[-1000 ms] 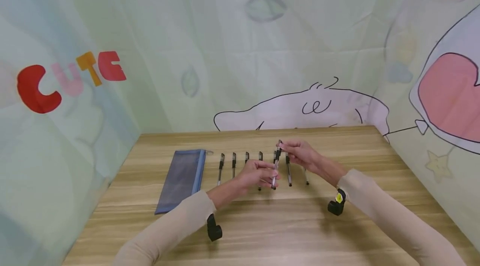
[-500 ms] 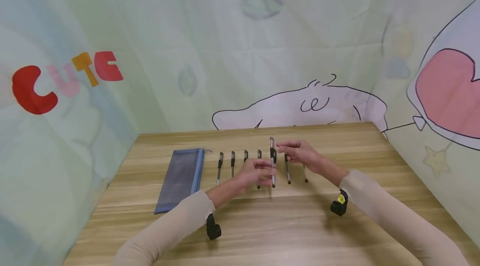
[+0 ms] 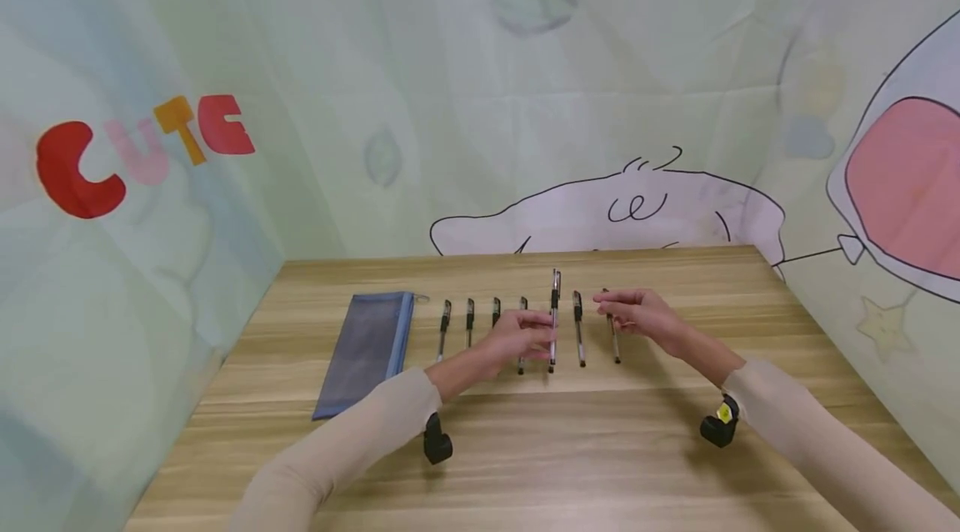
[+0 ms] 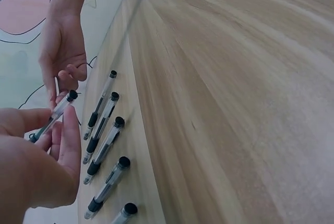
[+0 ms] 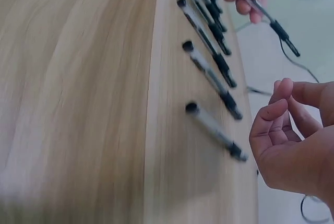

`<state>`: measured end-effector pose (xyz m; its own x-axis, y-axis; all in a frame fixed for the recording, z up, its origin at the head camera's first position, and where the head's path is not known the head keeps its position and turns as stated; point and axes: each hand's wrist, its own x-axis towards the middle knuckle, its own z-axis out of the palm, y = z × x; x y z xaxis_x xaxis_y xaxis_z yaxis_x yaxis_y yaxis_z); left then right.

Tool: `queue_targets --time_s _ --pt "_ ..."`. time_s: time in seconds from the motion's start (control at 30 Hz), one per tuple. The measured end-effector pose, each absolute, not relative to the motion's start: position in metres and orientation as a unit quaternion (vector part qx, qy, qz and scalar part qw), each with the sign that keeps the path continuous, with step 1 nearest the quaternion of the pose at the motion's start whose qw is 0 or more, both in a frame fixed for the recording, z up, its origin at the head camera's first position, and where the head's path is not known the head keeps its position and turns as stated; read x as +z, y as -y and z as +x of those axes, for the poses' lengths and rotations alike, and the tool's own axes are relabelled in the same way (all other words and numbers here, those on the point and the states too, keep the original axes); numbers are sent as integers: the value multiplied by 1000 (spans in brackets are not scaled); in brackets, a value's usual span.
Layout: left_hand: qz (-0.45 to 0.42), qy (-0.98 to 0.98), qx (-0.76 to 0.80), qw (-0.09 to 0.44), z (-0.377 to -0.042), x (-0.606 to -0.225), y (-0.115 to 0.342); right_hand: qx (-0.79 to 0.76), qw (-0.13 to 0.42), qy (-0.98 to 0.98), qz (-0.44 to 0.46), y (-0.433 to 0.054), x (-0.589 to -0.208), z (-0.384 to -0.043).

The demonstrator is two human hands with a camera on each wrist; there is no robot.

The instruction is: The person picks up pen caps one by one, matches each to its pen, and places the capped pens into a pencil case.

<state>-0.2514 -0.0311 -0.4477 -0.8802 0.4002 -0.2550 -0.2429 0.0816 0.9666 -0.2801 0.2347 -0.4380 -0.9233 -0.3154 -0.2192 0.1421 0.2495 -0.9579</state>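
My left hand (image 3: pixel 519 338) pinches a clear gel pen (image 3: pixel 555 307) with a black grip, clear of the table in the left wrist view. Its black end cap points toward the near side of the table in both wrist views. My right hand (image 3: pixel 643 317) hovers by the far end of the rightmost pen (image 3: pixel 615 340). In the right wrist view its fingers (image 5: pixel 279 112) are loosely bent with nothing between them, apart from the pens. Several matching pens, among them one (image 3: pixel 579 328) right of the held pen, lie in a row, partly hidden by my left hand and forearm.
A blue-edged mesh zipper pouch (image 3: pixel 363 353) lies flat left of the pens. The wooden table (image 3: pixel 525 465) ends at a printed cloth backdrop (image 3: pixel 450 98) behind and at both sides. Black wrist cameras hang under both sleeves.
My right hand has let go of the upper end of the held pen and moved right, toward the rightmost pen. My left hand keeps holding its pen, which now stands straighter in the head view.
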Motion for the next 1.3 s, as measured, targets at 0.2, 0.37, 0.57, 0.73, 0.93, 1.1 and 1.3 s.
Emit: queue_targets --time_s 0.2,0.37,0.57,0.73,0.93,1.1,1.3 --pt "77 -702 666 239 -250 -449 21 -625 177 -760 -35 -260 -441 -279" --pt "69 -717 655 228 -250 -446 4 -634 175 -753 -22 -284 -444 -272" --pt "54 -757 614 216 -256 -442 -16 -637 173 -751 -14 -306 -447 -267" --pt "71 -804 555 201 -264 -441 -34 -625 168 -762 -6 -320 -449 -264" --pt "125 -836 499 189 -271 -442 -57 -609 171 -774 6 -329 -453 -261" --pt "143 -847 475 189 -275 -445 -78 -609 172 -774 8 -334 -456 -258" --pt "148 -845 483 176 -280 -447 -109 -609 165 -775 13 -343 -454 -256"
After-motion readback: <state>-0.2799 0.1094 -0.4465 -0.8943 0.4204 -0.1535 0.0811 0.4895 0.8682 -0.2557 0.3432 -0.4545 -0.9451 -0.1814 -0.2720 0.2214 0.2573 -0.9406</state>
